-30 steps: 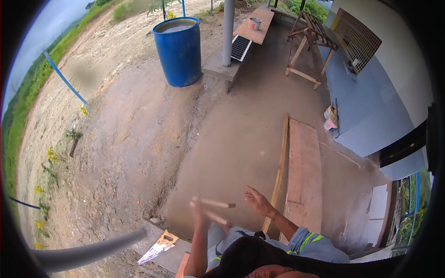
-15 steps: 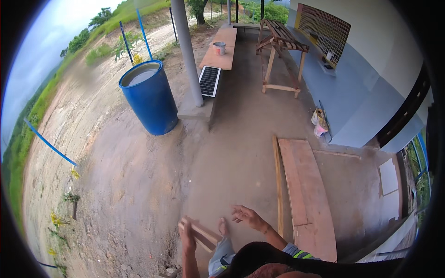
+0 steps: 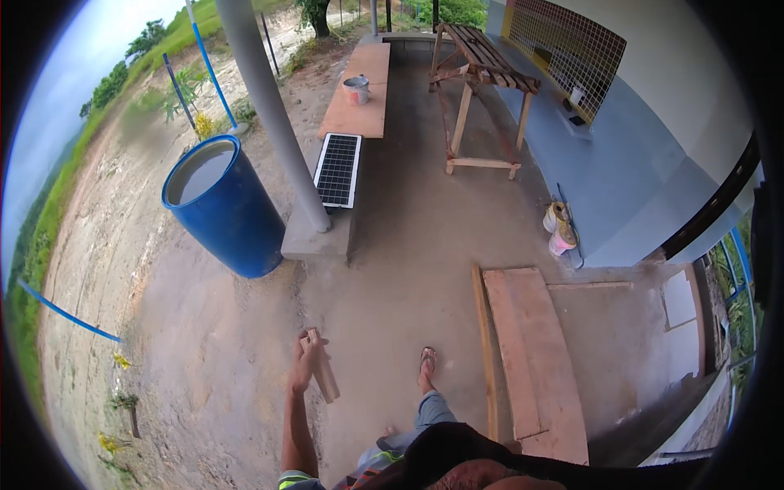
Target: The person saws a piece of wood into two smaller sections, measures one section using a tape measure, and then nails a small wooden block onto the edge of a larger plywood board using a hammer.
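Out in front of me, my left hand (image 3: 304,363) is closed round a short piece of wood (image 3: 327,384). The wood is pale brown and hangs slanting down from the fingers over the concrete floor. My right hand is not visible. One sandalled foot (image 3: 427,359) is planted ahead of the body, to the right of the wood.
A blue barrel of water (image 3: 229,220) stands at left, beside a grey post (image 3: 282,122). A solar panel (image 3: 338,170) and a bucket (image 3: 357,91) rest along the bench (image 3: 359,61). Wooden boards (image 3: 535,351) lie at right; a slatted wooden stand (image 3: 482,61) is farther off.
My left hand has moved forward and left with the piece of wood. The right hand has gone out of view. A foot has stepped forward, and the view has shifted.
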The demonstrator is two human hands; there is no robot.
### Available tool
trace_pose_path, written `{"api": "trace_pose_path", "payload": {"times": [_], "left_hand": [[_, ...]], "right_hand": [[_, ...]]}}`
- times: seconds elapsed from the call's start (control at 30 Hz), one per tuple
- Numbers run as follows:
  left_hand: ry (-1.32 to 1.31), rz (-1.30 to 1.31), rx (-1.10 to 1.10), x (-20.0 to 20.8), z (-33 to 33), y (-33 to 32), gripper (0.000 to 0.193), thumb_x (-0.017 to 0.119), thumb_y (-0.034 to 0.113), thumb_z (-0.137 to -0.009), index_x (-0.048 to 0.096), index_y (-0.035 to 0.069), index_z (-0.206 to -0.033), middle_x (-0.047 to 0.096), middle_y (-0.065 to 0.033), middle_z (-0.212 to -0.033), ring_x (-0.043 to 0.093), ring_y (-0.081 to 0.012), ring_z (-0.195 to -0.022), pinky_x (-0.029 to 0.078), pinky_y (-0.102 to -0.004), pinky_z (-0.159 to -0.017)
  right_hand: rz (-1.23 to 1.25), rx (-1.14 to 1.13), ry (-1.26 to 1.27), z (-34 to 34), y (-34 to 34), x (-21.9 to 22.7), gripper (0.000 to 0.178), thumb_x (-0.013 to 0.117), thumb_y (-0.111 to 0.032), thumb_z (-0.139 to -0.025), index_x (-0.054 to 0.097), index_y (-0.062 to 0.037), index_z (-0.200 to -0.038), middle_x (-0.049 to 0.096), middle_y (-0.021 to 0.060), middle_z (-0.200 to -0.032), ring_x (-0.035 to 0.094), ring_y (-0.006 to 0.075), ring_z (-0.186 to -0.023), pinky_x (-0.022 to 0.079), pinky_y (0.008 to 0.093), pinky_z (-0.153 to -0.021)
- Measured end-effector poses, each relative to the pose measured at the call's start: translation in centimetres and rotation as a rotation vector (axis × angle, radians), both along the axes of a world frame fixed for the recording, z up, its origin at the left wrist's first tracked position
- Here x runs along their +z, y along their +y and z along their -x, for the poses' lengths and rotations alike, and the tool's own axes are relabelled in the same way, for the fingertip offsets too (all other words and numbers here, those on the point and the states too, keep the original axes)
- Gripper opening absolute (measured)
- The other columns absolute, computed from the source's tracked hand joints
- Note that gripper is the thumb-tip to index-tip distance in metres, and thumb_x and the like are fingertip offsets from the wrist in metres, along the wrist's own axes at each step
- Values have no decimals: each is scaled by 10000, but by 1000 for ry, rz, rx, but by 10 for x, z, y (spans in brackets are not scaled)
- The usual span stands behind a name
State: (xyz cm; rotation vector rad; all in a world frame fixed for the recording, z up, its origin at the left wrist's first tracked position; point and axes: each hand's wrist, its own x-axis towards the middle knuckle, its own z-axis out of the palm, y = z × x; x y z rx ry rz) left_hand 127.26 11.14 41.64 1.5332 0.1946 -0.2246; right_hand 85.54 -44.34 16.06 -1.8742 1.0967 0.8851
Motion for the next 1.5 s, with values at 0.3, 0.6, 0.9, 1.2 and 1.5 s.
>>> {"api": "trace_pose_path", "payload": {"times": [0.3,0.6,0.9,1.2,1.5], "left_hand": [[678,-552,-66,-228,14,32,688,735,488,-837,549,12,-1297,642,-255,-1185,623,-341,-1136,503,-417,-956],[573,-824,-96,-245,-184,-53,392,688,413,-878,683,49,-1022,675,-143,-881,674,-234,-870,544,-393,-771],[-196,-399,-280,-248,-761,-129,383,428,357,-988,534,92,-733,412,37,-618,425,-108,-613,355,-334,-554],[33,-370,-189,-161,-1049,-321,491,729,215,-796,508,48,-1202,608,-94,-903,629,-205,-825,535,-372,-734],[318,-256,159,-197,-1130,-311,266,726,173,-796,567,45,-967,613,-63,-782,615,-158,-658,522,-311,-597]], "right_hand": [[-381,-398,-411,-384,8,-16,97,618,-115,-874,685,-48,-890,711,97,-900,702,251,-793,564,410,-651],[99,-279,-838,-744,-132,96,260,553,-133,-943,630,-17,-1162,685,98,-897,668,164,-692,558,307,-598],[-337,-365,-511,-929,-103,46,257,542,-196,-943,658,-67,-1132,691,112,-879,681,232,-699,537,372,-587],[-274,-292,-174,-1051,-191,-28,244,556,-206,-940,638,-71,-1126,671,135,-891,676,239,-711,557,354,-579],[-84,-118,-467,-1507,-374,17,312,508,-214,-1000,592,-72,-1265,685,121,-958,664,181,-713,555,307,-568]]}}
